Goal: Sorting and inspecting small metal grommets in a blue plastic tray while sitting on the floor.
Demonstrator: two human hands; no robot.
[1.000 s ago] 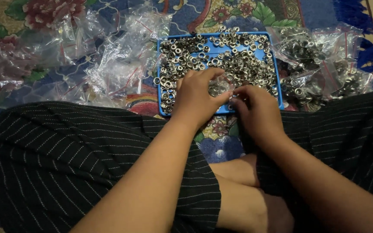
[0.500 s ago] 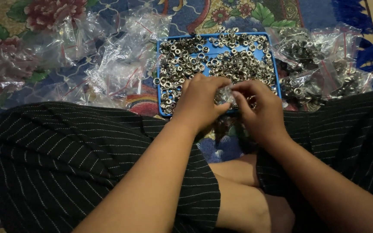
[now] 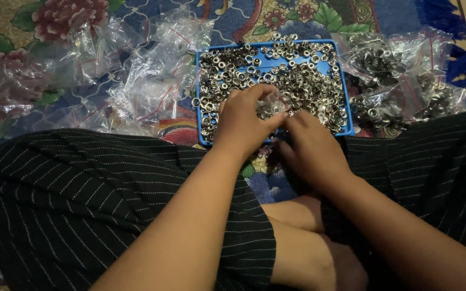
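- Fingers (image 3: 262, 102) of the left hand (image 3: 244, 121) are curled together round a small clear plastic bag (image 3: 272, 106), pinching its mouth; a few metal rings glint through the film.
- The right hand (image 3: 311, 148) sits just below and to the right of those fingers, its fingertips pressed together at the bag's lower edge, though whether they grip the film or a ring, I cannot tell.
- Compared with a second ago, both hands have drawn slightly closer to the body and lower over the tray's near edge; the bag now shows more plainly between them.
- That reads to me as filling under way: the bag held open while rings go in, not yet sealed.
- Just beyond the fingers lies the blue tray (image 3: 342, 81), heaped with silver eyelet rings (image 3: 297, 81).
- Left of the fingers, a loose spread of empty clear bags (image 3: 146, 81) on the flowered rug (image 3: 17, 32).
- Right of them, filled bags of rings (image 3: 384, 70), near the tray.
- Striped black trousers (image 3: 82, 205) frame the hands on both sides.
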